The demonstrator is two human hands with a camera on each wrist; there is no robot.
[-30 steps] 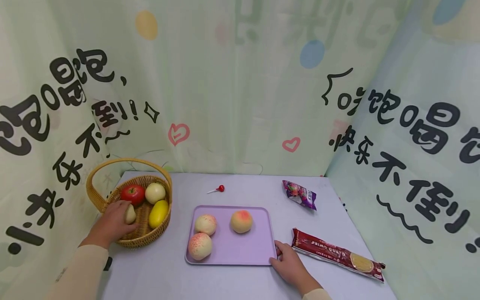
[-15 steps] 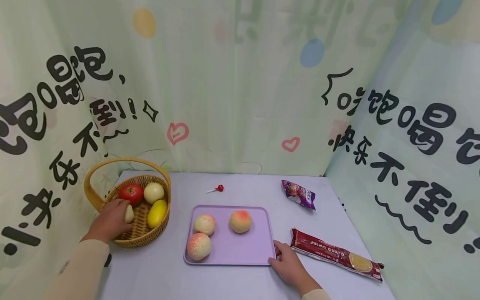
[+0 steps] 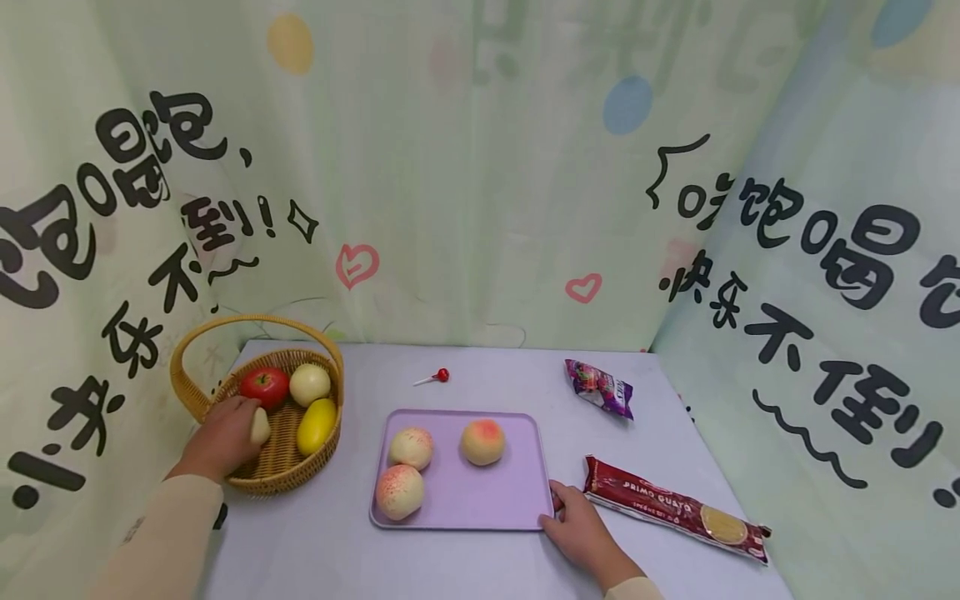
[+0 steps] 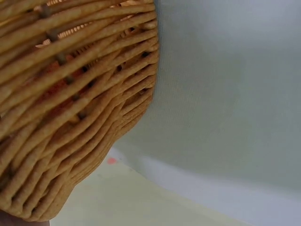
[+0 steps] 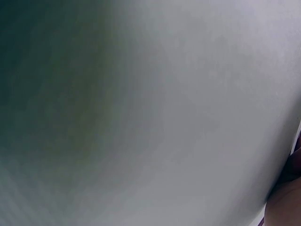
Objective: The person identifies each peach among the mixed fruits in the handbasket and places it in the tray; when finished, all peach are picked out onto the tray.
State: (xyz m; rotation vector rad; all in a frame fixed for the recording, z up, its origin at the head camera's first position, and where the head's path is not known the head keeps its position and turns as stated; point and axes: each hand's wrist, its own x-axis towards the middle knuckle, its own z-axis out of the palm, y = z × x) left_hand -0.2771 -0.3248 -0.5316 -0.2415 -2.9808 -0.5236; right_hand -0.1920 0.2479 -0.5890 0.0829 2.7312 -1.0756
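Note:
My left hand point(image 3: 221, 437) reaches inside the wicker basket point(image 3: 258, 318) and grips a pale round fruit point(image 3: 260, 427), mostly hidden behind the fingers. A red tomato point(image 3: 264, 387), a cream-coloured round fruit or vegetable point(image 3: 310, 384) and a yellow oval fruit point(image 3: 317, 426) lie around it. Woven basket wall point(image 4: 80, 94) fills the left side of the left wrist view. At the near right corner of the lilac tray point(image 3: 487, 500), my right hand point(image 3: 581, 525) holds the rim between thumb and fingers. Two speckled peaches point(image 3: 401, 492) sit at the tray's left, and an orange-topped peach point(image 3: 482, 442) farther right.
A red lollipop point(image 3: 442, 376) lies behind the tray. Toward the back right is a purple snack bag point(image 3: 598, 388). A long red spaghetti pack point(image 3: 675, 510) lies just right of my right hand. Printed curtains point(image 3: 480, 208) enclose the white table point(image 3: 300, 550).
Little differs: the left hand stays around the pale fruit in the basket, and the right hand keeps its hold on the tray corner. The head view shifts slightly.

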